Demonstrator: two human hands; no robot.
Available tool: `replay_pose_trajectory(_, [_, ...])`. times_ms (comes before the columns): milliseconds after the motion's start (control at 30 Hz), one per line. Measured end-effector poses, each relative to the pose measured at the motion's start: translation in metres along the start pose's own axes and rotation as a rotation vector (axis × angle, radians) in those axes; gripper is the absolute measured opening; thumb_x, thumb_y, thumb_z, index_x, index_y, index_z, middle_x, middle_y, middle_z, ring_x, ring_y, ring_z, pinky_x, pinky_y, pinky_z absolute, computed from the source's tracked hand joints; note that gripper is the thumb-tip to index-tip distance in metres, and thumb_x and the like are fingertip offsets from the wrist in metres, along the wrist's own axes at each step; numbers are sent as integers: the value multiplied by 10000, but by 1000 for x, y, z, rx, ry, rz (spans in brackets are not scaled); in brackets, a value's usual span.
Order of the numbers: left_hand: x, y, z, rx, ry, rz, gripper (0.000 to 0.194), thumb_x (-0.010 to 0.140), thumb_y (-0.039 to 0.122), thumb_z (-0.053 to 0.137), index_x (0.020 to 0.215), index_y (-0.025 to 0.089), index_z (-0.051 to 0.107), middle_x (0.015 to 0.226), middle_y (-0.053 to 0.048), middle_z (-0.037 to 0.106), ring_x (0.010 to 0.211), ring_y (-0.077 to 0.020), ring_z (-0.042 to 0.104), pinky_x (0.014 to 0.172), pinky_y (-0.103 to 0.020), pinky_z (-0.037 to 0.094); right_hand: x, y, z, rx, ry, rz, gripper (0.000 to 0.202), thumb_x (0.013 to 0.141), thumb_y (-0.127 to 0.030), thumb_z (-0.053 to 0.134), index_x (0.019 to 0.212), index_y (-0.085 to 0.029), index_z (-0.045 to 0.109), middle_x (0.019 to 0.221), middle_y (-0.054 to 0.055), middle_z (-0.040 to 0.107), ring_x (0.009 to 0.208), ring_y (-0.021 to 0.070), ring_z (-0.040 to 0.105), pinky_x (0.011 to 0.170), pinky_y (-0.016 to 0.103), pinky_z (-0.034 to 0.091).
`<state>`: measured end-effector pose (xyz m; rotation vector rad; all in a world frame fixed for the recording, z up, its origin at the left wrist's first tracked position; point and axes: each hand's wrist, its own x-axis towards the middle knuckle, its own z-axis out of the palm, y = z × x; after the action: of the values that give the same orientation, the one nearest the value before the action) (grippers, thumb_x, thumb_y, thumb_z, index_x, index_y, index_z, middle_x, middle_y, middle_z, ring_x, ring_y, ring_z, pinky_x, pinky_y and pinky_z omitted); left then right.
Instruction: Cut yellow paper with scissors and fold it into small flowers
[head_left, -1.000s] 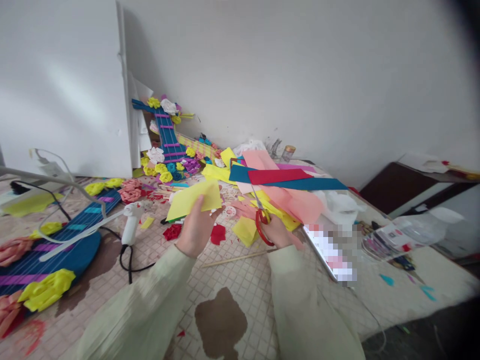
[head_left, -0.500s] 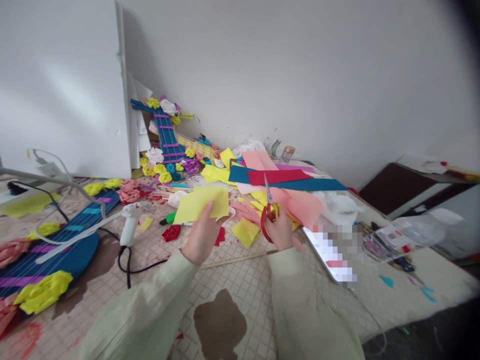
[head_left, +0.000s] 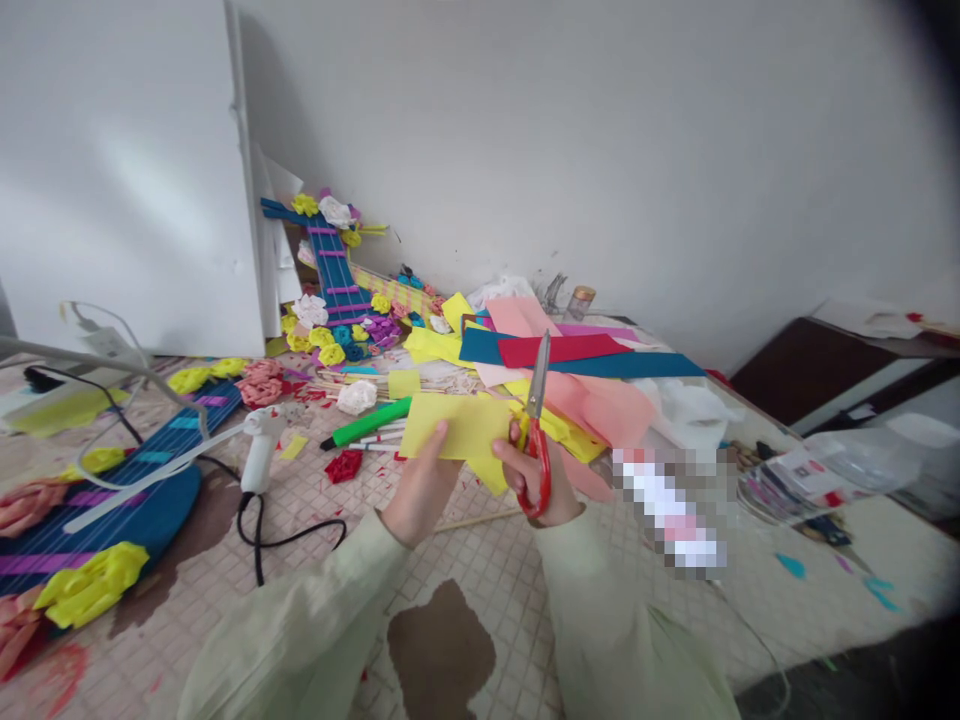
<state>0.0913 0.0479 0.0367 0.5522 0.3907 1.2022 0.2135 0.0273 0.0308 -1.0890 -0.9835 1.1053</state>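
Observation:
My left hand (head_left: 427, 485) is closed on a piece of yellow crepe paper (head_left: 450, 420), thumb on top, holding it over the table. In my right hand (head_left: 555, 490) is a pair of scissors (head_left: 538, 385) with red and yellow handles, its blades pointing up and away from me. The thumb and fingers of that hand are at the right edge of the yellow paper; whether they pinch it I cannot tell. Left of the paper lie a green marker (head_left: 371, 423) and a red paper scrap (head_left: 343, 466).
Crepe strips in blue (head_left: 652, 366), red (head_left: 577, 350) and pink (head_left: 607, 405) lie behind my hands. A white glue gun (head_left: 257, 455), a flower-decorated blue paper instrument (head_left: 161, 490), a pixelated phone (head_left: 675, 515) and a plastic bottle (head_left: 817, 470) are around.
The yellow paper and my left hand have moved right and slightly down, uncovering the green marker. My right hand has turned, bringing its fingers to the paper's edge with the scissors still held.

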Motion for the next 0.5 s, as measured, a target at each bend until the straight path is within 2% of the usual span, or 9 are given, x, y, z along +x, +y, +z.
replay_pose_trajectory(167, [0, 7, 5, 1, -42, 0, 253, 790, 236, 453, 1022, 232, 556, 1115, -24, 565, 1096, -215, 448, 897, -356, 389, 3, -3, -6, -3, 49, -58, 250, 672, -337, 577, 702, -203, 368, 358, -124, 293, 263, 22, 253, 291, 145, 183])
replay_pose_trajectory(267, [1, 16, 9, -8, -27, 89, 256, 805, 238, 422, 1021, 228, 559, 1114, -25, 566, 1112, -213, 432, 904, -364, 383, 1, 0, 2, -4, 48, -36, 241, 715, -401, 508, 699, -196, 382, 409, -95, 381, 271, 19, 259, 290, 151, 191])
replay_pose_trajectory(367, [5, 31, 11, -14, -36, 204, 265, 806, 279, 419, 1027, 227, 557, 1099, -25, 578, 1125, -199, 420, 932, -357, 358, -5, 7, 16, 11, -45, 51, 242, 706, -415, 506, 742, -201, 399, 479, -76, 436, 300, 28, 304, 305, 154, 226])
replay_pose_trajectory(500, [8, 53, 13, -32, -6, 362, 260, 800, 303, 435, 1030, 262, 548, 1114, 0, 569, 1129, -184, 417, 948, -351, 341, -17, 14, 35, -19, -255, 132, 228, 719, -412, 479, 776, -206, 402, 443, -85, 380, 355, 57, 345, 352, 165, 266])
